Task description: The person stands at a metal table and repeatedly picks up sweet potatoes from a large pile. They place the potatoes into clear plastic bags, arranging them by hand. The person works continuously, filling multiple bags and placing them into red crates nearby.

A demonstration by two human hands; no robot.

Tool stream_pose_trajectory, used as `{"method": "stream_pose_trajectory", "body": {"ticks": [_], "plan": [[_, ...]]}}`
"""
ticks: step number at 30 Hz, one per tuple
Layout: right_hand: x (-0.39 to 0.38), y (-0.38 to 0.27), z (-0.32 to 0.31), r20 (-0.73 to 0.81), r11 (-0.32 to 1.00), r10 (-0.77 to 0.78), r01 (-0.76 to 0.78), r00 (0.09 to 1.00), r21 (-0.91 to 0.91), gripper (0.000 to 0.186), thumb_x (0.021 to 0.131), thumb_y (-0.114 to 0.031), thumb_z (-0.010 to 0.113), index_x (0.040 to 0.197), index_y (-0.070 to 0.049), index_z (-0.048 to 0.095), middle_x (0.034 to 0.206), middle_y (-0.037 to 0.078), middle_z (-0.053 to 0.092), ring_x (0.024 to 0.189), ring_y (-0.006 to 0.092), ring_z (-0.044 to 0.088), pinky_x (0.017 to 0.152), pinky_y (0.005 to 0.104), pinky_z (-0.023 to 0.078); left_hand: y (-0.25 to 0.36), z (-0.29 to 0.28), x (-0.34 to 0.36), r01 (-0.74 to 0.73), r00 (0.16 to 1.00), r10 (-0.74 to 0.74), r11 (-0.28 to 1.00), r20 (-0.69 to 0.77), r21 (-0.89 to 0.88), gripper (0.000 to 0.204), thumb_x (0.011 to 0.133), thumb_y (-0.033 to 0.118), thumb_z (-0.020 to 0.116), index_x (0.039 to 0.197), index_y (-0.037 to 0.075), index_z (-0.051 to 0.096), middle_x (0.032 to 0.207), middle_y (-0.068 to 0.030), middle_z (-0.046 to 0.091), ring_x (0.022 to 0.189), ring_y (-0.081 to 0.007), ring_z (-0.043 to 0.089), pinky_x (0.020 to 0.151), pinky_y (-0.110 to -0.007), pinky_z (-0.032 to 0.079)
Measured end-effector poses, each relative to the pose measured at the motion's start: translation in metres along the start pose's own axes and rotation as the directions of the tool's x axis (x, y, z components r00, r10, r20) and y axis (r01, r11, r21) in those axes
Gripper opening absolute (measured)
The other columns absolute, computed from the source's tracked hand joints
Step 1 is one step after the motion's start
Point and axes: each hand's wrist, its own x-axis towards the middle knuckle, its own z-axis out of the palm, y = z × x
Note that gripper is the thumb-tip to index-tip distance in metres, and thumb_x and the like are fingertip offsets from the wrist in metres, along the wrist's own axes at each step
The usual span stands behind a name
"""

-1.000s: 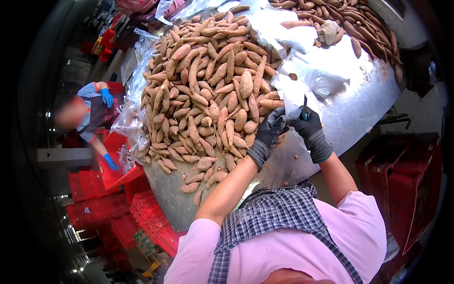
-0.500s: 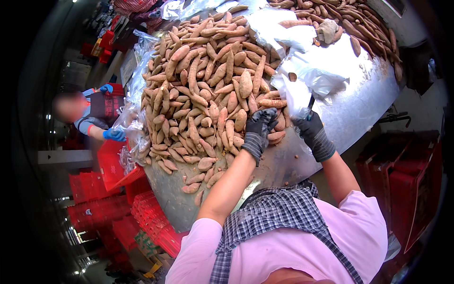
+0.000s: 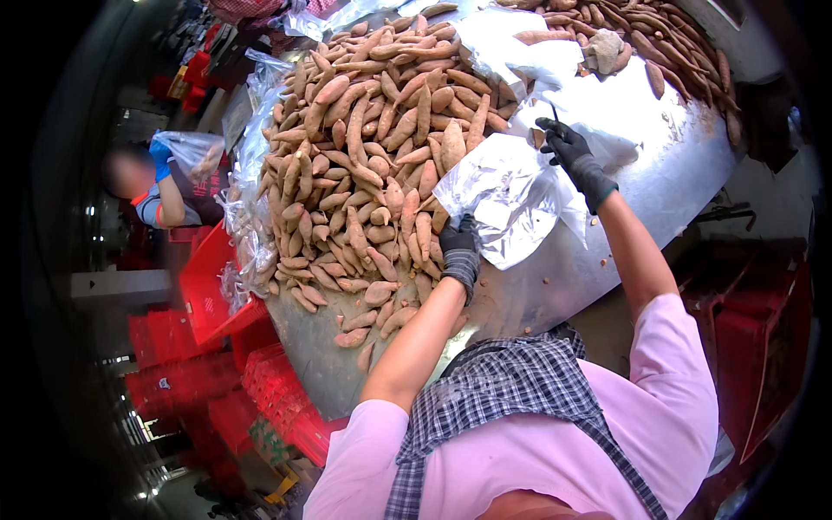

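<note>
My left hand point(image 3: 460, 250), in a dark glove with a grey cuff, is closed at the near-left edge of a crinkled clear-white plastic bag point(image 3: 511, 204). The bag spreads over the right edge of a large heap of sweet potatoes point(image 3: 360, 173) and onto the metal table point(image 3: 555, 290). Up and to the right, my right hand point(image 3: 579, 165), gloved alike, is curled round a thin dark tool point(image 3: 555, 113) whose kind I cannot make out. It hovers by the bag's far right side, next to more white plastic bags point(image 3: 598, 108).
A second heap of sweet potatoes point(image 3: 667, 43) lies at the far right, near a greyish lump point(image 3: 602, 52). Red crates point(image 3: 290, 403) stand stacked at the left and right. Across the left side, a co-worker in blue gloves lifts a filled clear bag point(image 3: 195, 152).
My right hand has moved up and away from my left. The plastic bag now lies spread between them, over sweet potatoes seen before. The co-worker has raised a filled bag.
</note>
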Motion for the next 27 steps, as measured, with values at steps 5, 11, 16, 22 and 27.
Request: {"method": "stream_pose_trajectory", "body": {"ticks": [5,11,16,22,27], "plan": [[0.055,0.079,-0.041,-0.071,0.973,0.09,-0.103,0.993,-0.209,0.03,0.088,-0.019,0.051,0.113,-0.005,0.06,0.1,0.004,0.063,0.076,0.0128,0.054,0.073,0.0249,0.045,0.039,-0.073,0.001,-0.041,0.999,0.037,0.983,-0.028,-0.179,0.021,0.088,0.019,0.057,0.101,0.003,0.06,0.077,-0.0011,0.06,0.058,-0.0103,0.052,0.053,-0.025,0.044],[-0.007,-0.004,0.017,-0.019,0.872,-0.272,0.238,0.962,-0.428,0.028,0.086,-0.007,0.048,0.11,-0.005,0.061,0.104,0.011,0.063,0.087,0.0219,0.06,0.078,0.0297,0.047,0.072,-0.156,-0.028,-0.156,0.932,0.157,0.987,0.328,-0.029,0.034,0.097,0.025,0.039,0.117,0.0,0.051,0.109,-0.009,0.058,0.096,-0.017,0.057,0.08,-0.028,0.048],[-0.087,0.005,0.072,0.571,0.827,-0.453,0.562,0.684,-0.017,0.023,0.09,-0.007,0.047,0.111,-0.003,0.053,0.074,0.003,0.047,0.059,0.0127,0.044,0.056,0.0252,0.038,0.059,-0.19,-0.033,-0.183,0.901,0.2,0.98,0.385,-0.081,0.035,0.096,0.025,0.039,0.12,0.0,0.047,0.112,-0.012,0.057,0.1,-0.0191,0.057,0.084,-0.03,0.048],[-0.14,-0.024,0.12,0.478,0.938,0.32,-0.343,0.818,-0.042,0.018,0.073,-0.014,0.071,0.081,-0.002,0.06,0.06,-0.001,0.05,0.048,0.0077,0.044,0.044,0.0219,0.034,0.041,-0.245,-0.023,-0.494,0.849,0.284,0.726,0.446,0.478,0.031,0.095,0.021,0.043,0.116,0.001,0.052,0.112,-0.0118,0.057,0.103,-0.0203,0.055,0.086,-0.031,0.045],[-0.179,0.001,0.167,0.344,0.942,0.335,-0.325,0.877,-0.089,0.019,0.069,-0.016,0.075,0.068,-0.005,0.059,0.053,0.0,0.051,0.044,0.0081,0.044,0.042,0.0219,0.034,0.026,-0.259,-0.043,-0.463,0.83,0.551,0.766,-0.086,0.447,0.041,0.082,0.005,0.062,0.12,0.0,0.048,0.11,-0.0103,0.058,0.1,-0.018,0.055,0.088,-0.029,0.043]]}}
